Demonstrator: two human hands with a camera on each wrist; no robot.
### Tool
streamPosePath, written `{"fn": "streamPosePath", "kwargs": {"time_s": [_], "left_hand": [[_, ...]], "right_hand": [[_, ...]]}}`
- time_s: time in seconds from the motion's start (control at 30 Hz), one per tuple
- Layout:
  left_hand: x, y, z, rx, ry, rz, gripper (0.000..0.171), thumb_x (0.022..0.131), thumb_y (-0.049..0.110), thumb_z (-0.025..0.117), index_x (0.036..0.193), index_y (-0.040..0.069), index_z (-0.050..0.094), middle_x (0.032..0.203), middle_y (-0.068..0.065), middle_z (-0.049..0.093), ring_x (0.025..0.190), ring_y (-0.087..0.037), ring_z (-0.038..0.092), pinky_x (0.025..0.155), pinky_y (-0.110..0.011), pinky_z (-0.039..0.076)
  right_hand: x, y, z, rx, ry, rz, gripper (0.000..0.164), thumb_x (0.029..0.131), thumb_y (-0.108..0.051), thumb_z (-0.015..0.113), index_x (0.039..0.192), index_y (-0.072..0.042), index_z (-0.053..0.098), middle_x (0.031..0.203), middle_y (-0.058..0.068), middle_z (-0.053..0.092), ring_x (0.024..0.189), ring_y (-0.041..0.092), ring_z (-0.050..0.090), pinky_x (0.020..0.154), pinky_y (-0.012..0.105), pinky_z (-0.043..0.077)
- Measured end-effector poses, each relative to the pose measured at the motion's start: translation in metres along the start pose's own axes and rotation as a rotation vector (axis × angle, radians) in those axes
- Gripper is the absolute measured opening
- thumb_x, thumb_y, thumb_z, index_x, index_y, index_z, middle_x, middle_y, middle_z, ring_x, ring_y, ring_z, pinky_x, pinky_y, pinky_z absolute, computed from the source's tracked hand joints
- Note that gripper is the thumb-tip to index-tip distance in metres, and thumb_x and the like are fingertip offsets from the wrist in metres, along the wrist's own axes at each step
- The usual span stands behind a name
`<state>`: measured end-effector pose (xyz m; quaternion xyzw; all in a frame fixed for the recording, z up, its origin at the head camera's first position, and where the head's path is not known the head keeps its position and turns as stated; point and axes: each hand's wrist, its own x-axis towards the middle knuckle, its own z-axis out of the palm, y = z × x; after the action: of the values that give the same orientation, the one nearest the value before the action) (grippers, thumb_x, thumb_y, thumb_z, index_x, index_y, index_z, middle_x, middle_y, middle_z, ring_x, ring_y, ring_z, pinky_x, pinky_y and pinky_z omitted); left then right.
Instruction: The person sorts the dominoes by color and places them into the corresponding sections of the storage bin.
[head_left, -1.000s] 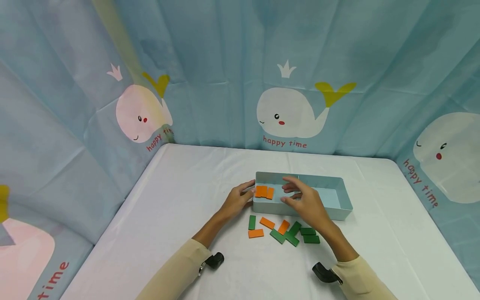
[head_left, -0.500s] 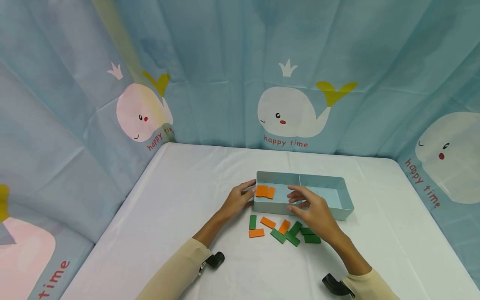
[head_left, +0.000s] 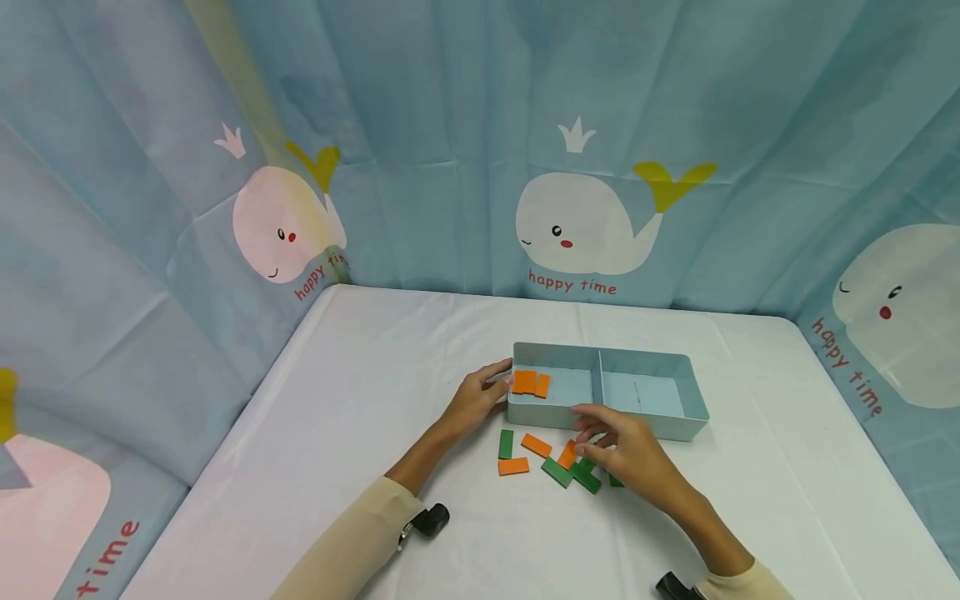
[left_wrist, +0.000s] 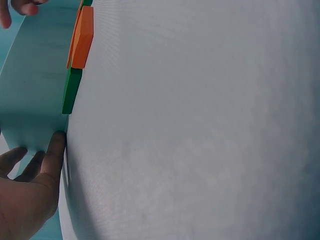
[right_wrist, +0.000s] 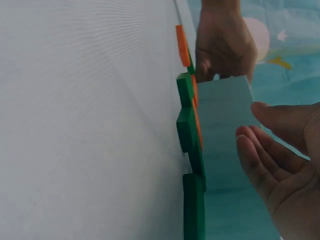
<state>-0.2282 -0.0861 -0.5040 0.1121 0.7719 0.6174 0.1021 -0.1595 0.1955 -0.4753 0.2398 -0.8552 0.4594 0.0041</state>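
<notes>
A light blue two-compartment box (head_left: 540,414) stands on the table, with several orange blocks (head_left: 525,382) lying in its left compartment. My left hand (head_left: 471,402) rests against the box's left end; in the left wrist view its fingers (left_wrist: 53,157) stretch out to touch the wall. Over the loose blocks in front of the box hovers my right hand (head_left: 630,454). The right wrist view shows nothing between its thumb and loosely bent fingers (right_wrist: 255,155). Below and left of it lie an orange block (head_left: 567,453) and a green block (head_left: 586,477); other green blocks are partly hidden under the hand.
More flat blocks lie nearer the left hand: a green one (head_left: 506,444), an orange one (head_left: 513,467) and another orange one (head_left: 536,446). A divider (head_left: 598,375) splits the box. A blue whale-print curtain (head_left: 435,225) hangs behind the white table (head_left: 390,358).
My right hand has moved back from over the left compartment, toward me and down, to the loose blocks in front of the box. My left hand stays at the box's end.
</notes>
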Motion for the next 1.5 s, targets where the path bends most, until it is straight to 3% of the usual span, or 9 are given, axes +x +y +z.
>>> {"fn": "streamPosePath", "kwargs": {"time_s": [0.2, 0.67, 0.9, 1.1, 1.5], "left_hand": [[0.001, 0.0, 0.0, -0.01, -0.004, -0.007, 0.055, 0.114, 0.027, 0.053, 0.164, 0.008, 0.04, 0.171, -0.008, 0.037, 0.155, -0.033, 0.04, 0.115, -0.046, 0.051], [0.0, -0.001, 0.001, -0.017, 0.016, 0.0, 0.054, 0.113, 0.024, 0.055, 0.163, 0.008, 0.042, 0.17, -0.012, 0.039, 0.153, -0.037, 0.043, 0.114, -0.05, 0.051], [0.0, 0.0, 0.0, 0.002, 0.008, 0.003, 0.054, 0.113, 0.026, 0.054, 0.163, 0.008, 0.042, 0.17, -0.011, 0.039, 0.153, -0.035, 0.042, 0.115, -0.048, 0.05], [-0.001, 0.001, 0.0, -0.003, 0.005, -0.004, 0.054, 0.113, 0.027, 0.054, 0.163, 0.009, 0.042, 0.17, -0.009, 0.039, 0.154, -0.033, 0.042, 0.116, -0.046, 0.05], [0.0, -0.001, 0.0, -0.004, 0.01, 0.011, 0.055, 0.113, 0.027, 0.055, 0.162, 0.008, 0.043, 0.169, -0.01, 0.04, 0.152, -0.034, 0.044, 0.119, -0.048, 0.046]], "right_hand": [[-0.005, 0.003, 0.0, 0.018, -0.068, 0.083, 0.049, 0.092, -0.005, 0.082, 0.139, -0.005, 0.067, 0.112, 0.004, 0.076, 0.096, 0.01, 0.071, 0.078, 0.026, 0.063], [-0.003, 0.01, 0.001, 0.01, -0.152, 0.128, 0.05, 0.094, -0.006, 0.081, 0.14, -0.003, 0.064, 0.118, 0.008, 0.077, 0.103, 0.02, 0.075, 0.078, 0.024, 0.063], [0.002, 0.009, 0.01, -0.069, -0.189, 0.073, 0.049, 0.092, -0.004, 0.082, 0.138, -0.004, 0.066, 0.12, 0.004, 0.077, 0.107, 0.021, 0.073, 0.09, 0.031, 0.063], [0.006, 0.007, 0.014, -0.101, -0.194, 0.06, 0.05, 0.091, -0.006, 0.083, 0.139, -0.007, 0.067, 0.124, 0.003, 0.076, 0.109, 0.022, 0.072, 0.091, 0.036, 0.063], [0.012, 0.005, 0.022, -0.136, -0.181, 0.055, 0.052, 0.086, 0.002, 0.085, 0.134, -0.005, 0.069, 0.117, 0.004, 0.074, 0.099, 0.018, 0.069, 0.083, 0.028, 0.062]]}}
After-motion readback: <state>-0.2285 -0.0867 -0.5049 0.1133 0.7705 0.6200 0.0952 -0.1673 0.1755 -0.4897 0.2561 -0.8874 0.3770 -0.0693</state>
